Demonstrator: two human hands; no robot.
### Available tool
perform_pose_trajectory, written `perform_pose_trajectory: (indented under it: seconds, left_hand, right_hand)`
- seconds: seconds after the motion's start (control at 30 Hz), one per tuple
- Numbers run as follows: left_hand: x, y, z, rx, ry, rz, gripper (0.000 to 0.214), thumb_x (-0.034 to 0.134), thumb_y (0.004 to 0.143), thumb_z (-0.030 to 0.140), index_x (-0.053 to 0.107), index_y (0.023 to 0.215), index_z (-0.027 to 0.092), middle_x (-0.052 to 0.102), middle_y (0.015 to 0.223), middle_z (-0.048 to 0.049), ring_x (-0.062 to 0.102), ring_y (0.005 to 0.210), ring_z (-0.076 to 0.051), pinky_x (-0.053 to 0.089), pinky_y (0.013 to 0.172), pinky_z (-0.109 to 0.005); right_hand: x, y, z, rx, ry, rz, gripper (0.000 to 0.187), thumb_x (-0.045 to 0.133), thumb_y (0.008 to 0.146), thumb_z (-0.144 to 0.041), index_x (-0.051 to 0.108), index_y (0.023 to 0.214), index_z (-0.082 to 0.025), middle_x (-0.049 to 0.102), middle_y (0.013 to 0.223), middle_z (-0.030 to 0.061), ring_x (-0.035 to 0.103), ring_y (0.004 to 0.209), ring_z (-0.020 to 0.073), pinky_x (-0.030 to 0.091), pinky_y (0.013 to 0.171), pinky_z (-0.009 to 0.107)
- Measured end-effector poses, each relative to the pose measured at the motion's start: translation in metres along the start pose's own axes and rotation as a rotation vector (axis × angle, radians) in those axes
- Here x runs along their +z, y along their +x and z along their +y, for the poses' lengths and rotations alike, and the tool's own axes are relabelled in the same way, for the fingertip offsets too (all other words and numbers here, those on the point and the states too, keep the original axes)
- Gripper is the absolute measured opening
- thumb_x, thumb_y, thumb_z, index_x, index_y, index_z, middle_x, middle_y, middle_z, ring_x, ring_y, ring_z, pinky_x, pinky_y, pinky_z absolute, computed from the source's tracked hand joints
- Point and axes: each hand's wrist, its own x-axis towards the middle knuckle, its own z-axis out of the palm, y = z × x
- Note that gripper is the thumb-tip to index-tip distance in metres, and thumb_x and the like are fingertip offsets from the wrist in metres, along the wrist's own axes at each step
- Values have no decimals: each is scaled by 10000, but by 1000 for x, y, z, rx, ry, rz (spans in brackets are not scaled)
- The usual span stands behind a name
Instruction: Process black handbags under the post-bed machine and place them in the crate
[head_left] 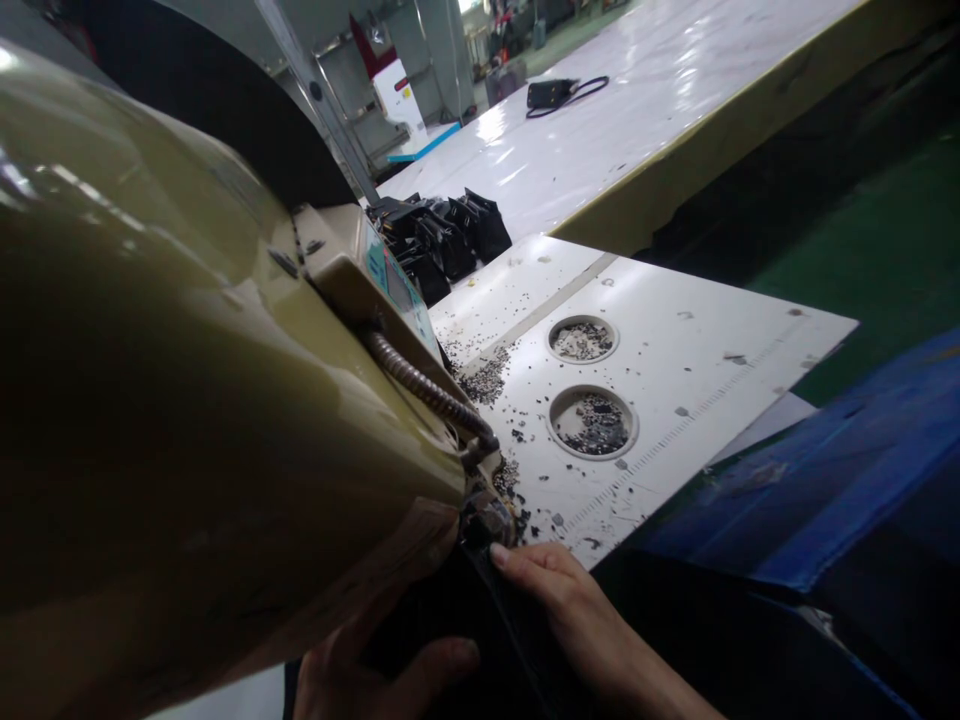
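Note:
A piece of black material (510, 625), perhaps a bag panel, lies under the front end of a large tan machine head (225, 400), which looks like a sewing machine. My right hand (570, 600) pinches its edge between thumb and fingers, close to the machine's working point (486, 520). Lower down, my left hand (375, 665) holds the same dark material, its thumb lying across it. Some of the left fingers are in shadow or behind the machine head. The needle or foot area is too blurred to make out.
Dark scraps litter the white work plate (690, 330) and its round recesses (592, 422). Several black bags (450, 235) are heaped behind. One black pouch with a strap (551, 95) lies on the long white table (637, 110). Blue material (840, 480) is at right.

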Motion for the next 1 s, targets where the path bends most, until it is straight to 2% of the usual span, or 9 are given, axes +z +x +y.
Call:
perform_pose_trajectory:
  seconds: [0.23, 0.47, 0.6, 0.77, 0.9, 1.0]
  left_hand:
    - [1, -1, -2, -18, 29, 3, 568, 820, 730, 636, 795, 1207, 327, 838, 1091, -50, 809, 962, -336, 706, 768, -402]
    - [-1, 2, 3, -34, -40, -14, 584, 814, 735, 651, 792, 1219, 326, 839, 1083, -57, 815, 918, -326, 708, 721, -376]
    - [0, 2, 5, -46, -68, 16, 553, 837, 709, 641, 810, 1169, 335, 836, 1098, -47, 814, 912, -328, 709, 716, -380]
    - [-2, 5, 11, -69, -143, 26, 544, 864, 686, 618, 815, 1147, 334, 834, 1109, -35, 807, 957, -329, 703, 798, -400]
    - [-6, 10, 21, -78, -271, 23, 478, 886, 701, 534, 815, 1127, 330, 836, 1100, -7, 813, 941, -296, 697, 819, -355]
    - [-10, 12, 31, -113, -368, 10, 474, 899, 707, 480, 807, 1147, 328, 818, 1166, -11, 789, 1038, -302, 675, 903, -387]
  right_hand:
    - [0, 1, 0, -4, -7, 17, 567, 622, 841, -695, 496, 587, -204, 335, 536, -64, 257, 485, 92, 184, 477, 276]
    - [0, 2, 3, 7, 27, 7, 560, 633, 832, -694, 513, 600, -199, 337, 530, -68, 248, 472, 88, 176, 478, 281]
    - [0, 1, 4, -1, 16, 5, 580, 636, 817, -720, 500, 592, -203, 333, 528, -72, 245, 471, 86, 173, 481, 281]
    - [0, 0, 1, 12, 23, -1, 596, 646, 790, -745, 489, 584, -208, 349, 517, -71, 259, 465, 84, 176, 480, 276]
    - [1, -1, -1, -26, -3, 6, 585, 648, 795, -726, 482, 579, -208, 352, 520, -67, 268, 467, 85, 185, 481, 275]
    - [0, -1, 0, -52, -14, -3, 586, 645, 798, -728, 508, 591, -197, 366, 521, -62, 281, 464, 85, 195, 483, 274]
